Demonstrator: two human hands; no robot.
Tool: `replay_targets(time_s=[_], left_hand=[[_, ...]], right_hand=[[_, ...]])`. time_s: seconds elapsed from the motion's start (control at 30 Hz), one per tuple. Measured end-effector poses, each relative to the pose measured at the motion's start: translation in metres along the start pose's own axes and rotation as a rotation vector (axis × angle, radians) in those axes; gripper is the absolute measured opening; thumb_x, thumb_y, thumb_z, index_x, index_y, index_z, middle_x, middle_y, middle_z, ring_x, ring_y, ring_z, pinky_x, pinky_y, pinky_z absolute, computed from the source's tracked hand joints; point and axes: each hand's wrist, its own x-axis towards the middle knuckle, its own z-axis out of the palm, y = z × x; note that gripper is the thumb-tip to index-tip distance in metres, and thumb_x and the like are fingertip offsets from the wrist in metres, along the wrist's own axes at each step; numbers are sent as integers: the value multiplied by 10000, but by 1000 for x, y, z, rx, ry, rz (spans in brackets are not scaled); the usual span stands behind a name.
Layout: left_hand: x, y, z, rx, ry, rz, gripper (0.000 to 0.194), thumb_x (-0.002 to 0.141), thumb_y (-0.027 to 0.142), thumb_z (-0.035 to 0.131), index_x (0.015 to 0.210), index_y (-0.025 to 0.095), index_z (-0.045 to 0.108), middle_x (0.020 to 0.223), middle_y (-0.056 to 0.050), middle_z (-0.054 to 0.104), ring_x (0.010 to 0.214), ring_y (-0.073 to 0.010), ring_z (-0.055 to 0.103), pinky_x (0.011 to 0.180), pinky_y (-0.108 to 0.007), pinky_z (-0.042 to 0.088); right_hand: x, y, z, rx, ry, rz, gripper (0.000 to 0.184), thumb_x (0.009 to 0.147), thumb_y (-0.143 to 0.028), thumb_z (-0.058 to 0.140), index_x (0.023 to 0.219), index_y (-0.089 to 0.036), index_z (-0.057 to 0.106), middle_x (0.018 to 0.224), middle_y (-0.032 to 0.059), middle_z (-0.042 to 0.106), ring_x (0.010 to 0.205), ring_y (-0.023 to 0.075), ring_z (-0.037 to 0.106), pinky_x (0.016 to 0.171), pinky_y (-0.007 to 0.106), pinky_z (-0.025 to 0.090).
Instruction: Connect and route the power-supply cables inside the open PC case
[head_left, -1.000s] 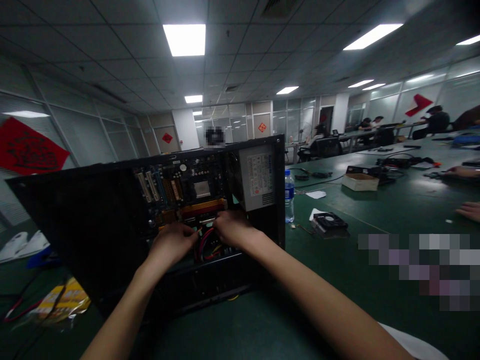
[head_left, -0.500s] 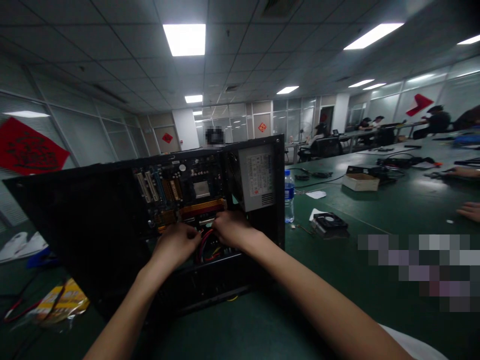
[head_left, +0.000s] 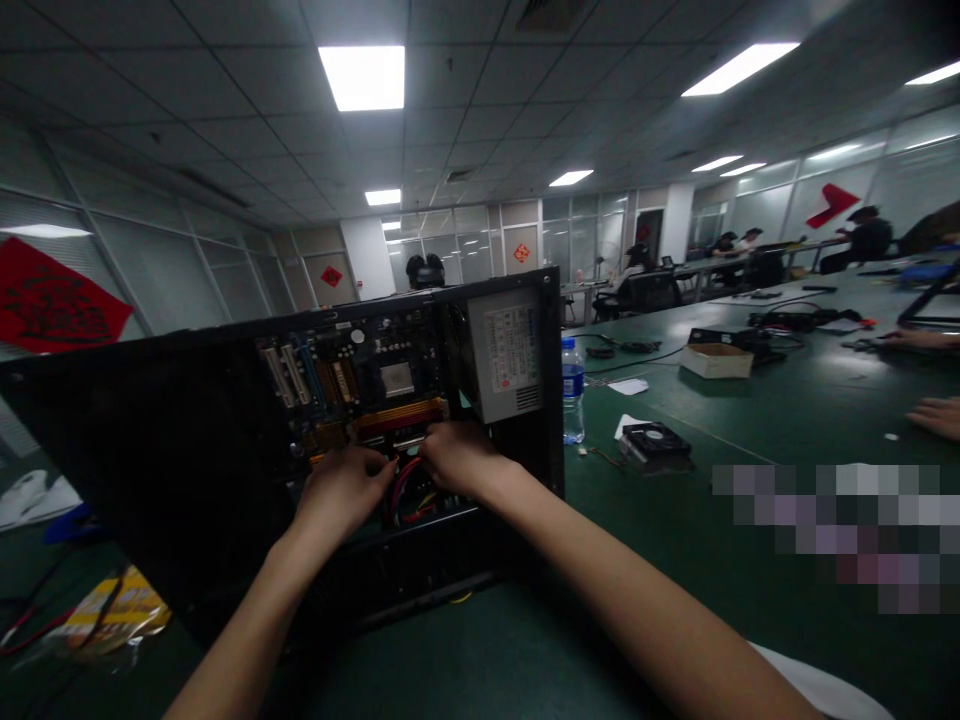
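Observation:
An open black computer case [head_left: 187, 340] stands on the table in front of me, its inside facing me. On its back panel sits a motherboard [head_left: 397, 378], and a grey power supply [head_left: 510, 350] fills the upper right corner. My left hand [head_left: 346, 490] is at the board's lower edge with its fingers pinched; what they hold is too small to make out. Beside it, my right hand [head_left: 459, 458] is closed at a bundle of red and dark cables [head_left: 405, 490], its fingertips partly hidden. The cables loop down between my hands to the case floor.
A water bottle [head_left: 572, 390] stands right of the case, near a black fan [head_left: 656, 440]. Farther back is a small open box [head_left: 718, 360]. Another person's hand [head_left: 937, 415] rests at the right edge. A yellow plastic packet [head_left: 116, 612] and wires lie at left.
The view has shifted slightly, so the scene sits a little further left. Both my hands stay at nearly the same place in the case, with the left fingers moved slightly.

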Motion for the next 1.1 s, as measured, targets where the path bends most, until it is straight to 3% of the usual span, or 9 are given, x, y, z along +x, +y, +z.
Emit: replay_targets(time_s=[0.3,0.5,0.77,1.1], left_hand=[[1,0,6,11,-28,-19,421,900,460,422,864,214,761,847,-88,756,783,-214,665,605,-268,348],[2,-2,7,41,22,-27,412,900,477,431,873,231,760,884,-81,758,811,-214,674,617,-271,353],[3,-6,10,61,61,-42,386,891,476,450,892,250,763,891,-81,755,840,-228,679,646,-273,386],[3,-3,10,-62,31,-81,330,867,392,475,855,223,758,899,-86,756,838,-221,671,648,-284,384]], right_hand=[[1,0,0,-13,-10,-8,255,876,-233,527,1014,-151,725,1050,144,692,940,251,657,729,301,502],[0,-1,0,-14,-3,-11,261,885,-233,513,1008,-149,727,1037,137,683,922,242,642,729,300,499],[1,-1,2,-72,164,-89,288,920,-254,480,952,-130,738,1098,155,590,1078,278,495,838,339,468],[6,-5,7,-43,85,-97,251,945,-133,397,1064,-143,618,1101,113,546,880,176,604,726,274,471]])
